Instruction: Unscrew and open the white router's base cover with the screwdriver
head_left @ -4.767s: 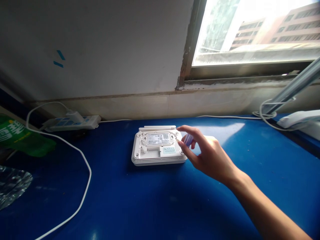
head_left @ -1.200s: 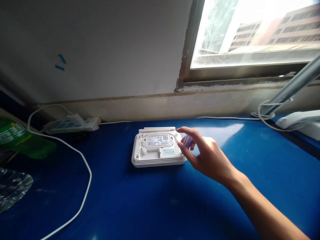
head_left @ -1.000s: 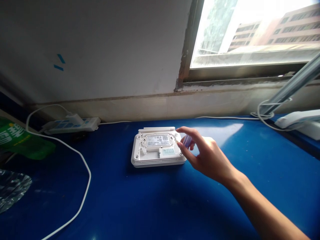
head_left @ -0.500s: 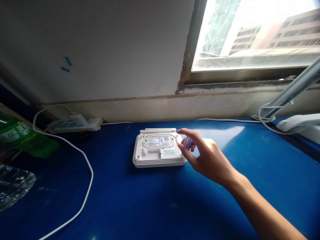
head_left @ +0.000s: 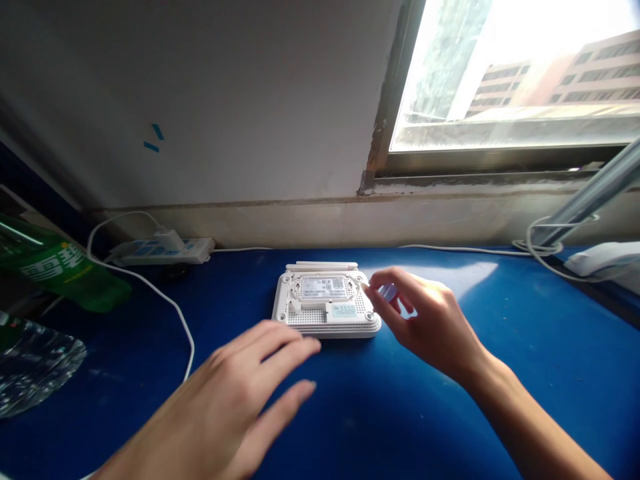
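Observation:
A white router [head_left: 305, 312] lies upside down on the blue tabletop, its labelled, vented underside facing up and its antennas [head_left: 323, 266] folded along the far side. At its right edge, my right hand [head_left: 433, 317] is closed with thumb and forefinger brought together. Within its curled fingers shows a small, pale purplish, see-through piece [head_left: 388, 291], mostly hidden. My left hand [head_left: 245, 387] hovers in front of the router's near left corner, fingers and thumb apart, holding nothing. It is slightly blurred.
To the left lie a green soda bottle [head_left: 60, 267] and a clear bottle [head_left: 40, 367]. A power strip [head_left: 195, 251] with a plugged-in white cable [head_left: 175, 307] sits by the wall. At the right stand a metal pole [head_left: 590, 193] and a white object [head_left: 605, 259].
My left hand has come into view from the lower left, open. My right hand stays by the router's right edge with its fingers drawn closer together. The view has shifted slightly.

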Demonstrator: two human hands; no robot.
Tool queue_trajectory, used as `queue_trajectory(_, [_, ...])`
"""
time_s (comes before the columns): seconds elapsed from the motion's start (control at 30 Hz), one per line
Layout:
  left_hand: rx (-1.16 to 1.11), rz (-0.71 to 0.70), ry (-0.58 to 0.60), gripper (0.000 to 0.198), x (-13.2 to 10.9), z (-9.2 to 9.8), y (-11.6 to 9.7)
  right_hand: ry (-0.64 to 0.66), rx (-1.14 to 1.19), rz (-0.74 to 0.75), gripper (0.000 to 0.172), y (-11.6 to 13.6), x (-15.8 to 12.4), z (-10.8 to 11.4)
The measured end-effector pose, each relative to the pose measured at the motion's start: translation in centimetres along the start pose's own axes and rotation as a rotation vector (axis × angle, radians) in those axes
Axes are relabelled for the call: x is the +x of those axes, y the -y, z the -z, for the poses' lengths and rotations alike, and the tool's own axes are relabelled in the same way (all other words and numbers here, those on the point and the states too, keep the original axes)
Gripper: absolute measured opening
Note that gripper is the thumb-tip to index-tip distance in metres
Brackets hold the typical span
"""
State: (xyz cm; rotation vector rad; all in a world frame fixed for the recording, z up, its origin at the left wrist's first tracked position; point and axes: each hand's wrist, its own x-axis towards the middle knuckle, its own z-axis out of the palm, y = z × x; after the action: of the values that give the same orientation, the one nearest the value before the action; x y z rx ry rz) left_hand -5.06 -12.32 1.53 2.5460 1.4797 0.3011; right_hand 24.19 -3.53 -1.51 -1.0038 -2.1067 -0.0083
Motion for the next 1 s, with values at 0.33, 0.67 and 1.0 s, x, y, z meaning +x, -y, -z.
queue_trajectory(0.33, [0.128,0.205,0.469,0.128,11.8,3.7,-0.7,0.429,-0.088,0.030,0.029,-0.3,4.6,1.8])
queue_trajectory(0.67, [0.112,0.049,0.379,0.097,12.8,1.4,2.2,0.429,-0.032,0.125,0.078,-0.7,4.5,1.8])
queue_trajectory(1.0, [0.067,0.028,0.350,0.108,13.0,1.1,2.1,0.458,-0.026,0.109,0.069,-0.2,4.5,1.0])
